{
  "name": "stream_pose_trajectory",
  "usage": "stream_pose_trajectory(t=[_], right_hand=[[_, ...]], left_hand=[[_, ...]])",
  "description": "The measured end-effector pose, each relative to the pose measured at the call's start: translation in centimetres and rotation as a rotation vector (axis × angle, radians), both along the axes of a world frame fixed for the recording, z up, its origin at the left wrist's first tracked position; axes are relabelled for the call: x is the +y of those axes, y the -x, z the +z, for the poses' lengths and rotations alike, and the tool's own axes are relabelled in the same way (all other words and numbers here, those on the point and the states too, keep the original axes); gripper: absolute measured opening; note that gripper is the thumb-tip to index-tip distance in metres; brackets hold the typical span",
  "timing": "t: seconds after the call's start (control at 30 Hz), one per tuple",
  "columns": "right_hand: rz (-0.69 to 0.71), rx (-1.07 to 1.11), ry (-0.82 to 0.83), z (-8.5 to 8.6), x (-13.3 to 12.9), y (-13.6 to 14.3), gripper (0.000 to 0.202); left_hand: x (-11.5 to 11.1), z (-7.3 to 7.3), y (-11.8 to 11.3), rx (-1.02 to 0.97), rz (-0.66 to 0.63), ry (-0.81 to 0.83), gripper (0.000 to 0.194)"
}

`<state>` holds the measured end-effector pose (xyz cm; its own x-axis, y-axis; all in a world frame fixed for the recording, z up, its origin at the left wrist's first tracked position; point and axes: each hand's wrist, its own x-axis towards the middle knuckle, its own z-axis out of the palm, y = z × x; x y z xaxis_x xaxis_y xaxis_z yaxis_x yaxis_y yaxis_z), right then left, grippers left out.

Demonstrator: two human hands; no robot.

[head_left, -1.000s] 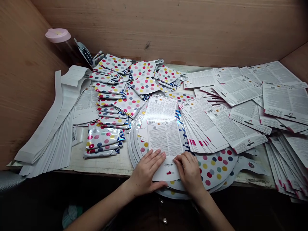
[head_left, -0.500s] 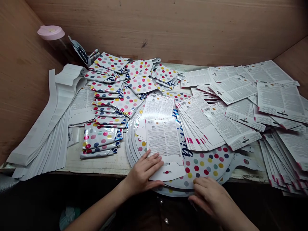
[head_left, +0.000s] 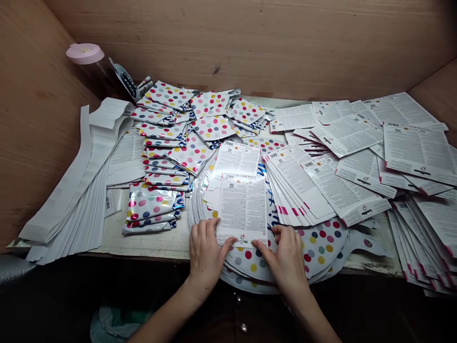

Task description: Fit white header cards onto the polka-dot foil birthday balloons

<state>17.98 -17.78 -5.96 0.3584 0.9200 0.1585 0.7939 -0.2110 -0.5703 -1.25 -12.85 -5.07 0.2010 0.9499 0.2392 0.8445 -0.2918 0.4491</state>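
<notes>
The printed card lay flat, lower centre, on round dotted sheets. The left hand and right hand were half open, thumbs on its lower edge; a firm grip could not be confirmed. Completed: folded dotted packets, centre left. Outstanding: round sheets, unfolded.

1. Far beyond the left hand, off to its left: a bottle with a pink lid.
2. Beyond both hands: a wooden back panel, marked with a dark smudge.
3. Well left of the left hand: a wooden side panel.
4. Lower, nearer the wearer than that hand: a crumpled bag, partly cut off.
</notes>
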Motion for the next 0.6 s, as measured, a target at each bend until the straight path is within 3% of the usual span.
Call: stream_pose_trajectory(t=[0.13,0.23,0.3,0.37,0.4,0.47,0.53,0.6], right_hand=[[-0.067,0.061,0.066,0.2,-0.2,2.0,0.042],[-0.013,0.511,0.119,1.5,0.0,2.1,0.037],[0.0,0.863,0.12,3.1,0.7,-0.3,0.036],[-0.13,0.993,0.043,5.0,1.8,-4.2,0.044],[-0.236,0.944,-0.036,6.0,2.4,-6.4,0.05],[-0.313,0.892,-0.122,7.6,3.6,-9.7,0.056],[-0.287,0.913,-0.144,8.5,4.5,-10.6,0.058],[-0.214,0.979,-0.13,8.9,4.9,-9.5,0.058]], left_hand=[[-0.2,0.4,0.4,-0.036,-0.034,0.121,0.024],[-0.2,0.8,1.0,-0.12,-0.044,0.111,0.032],[0.8,1.1,1.4,-0.185,-0.05,0.057,0.048],[2.9,1.6,1.6,-0.182,-0.037,-0.002,0.057],[4.4,1.8,1.4,-0.148,-0.017,-0.026,0.059],[7.7,2.2,0.5,-0.034,0.016,-0.011,0.062],[10.9,2.4,-0.9,0.033,0.016,0.09,0.068],[13.5,2.5,-2.3,0.045,0.068,0.153,0.078]])
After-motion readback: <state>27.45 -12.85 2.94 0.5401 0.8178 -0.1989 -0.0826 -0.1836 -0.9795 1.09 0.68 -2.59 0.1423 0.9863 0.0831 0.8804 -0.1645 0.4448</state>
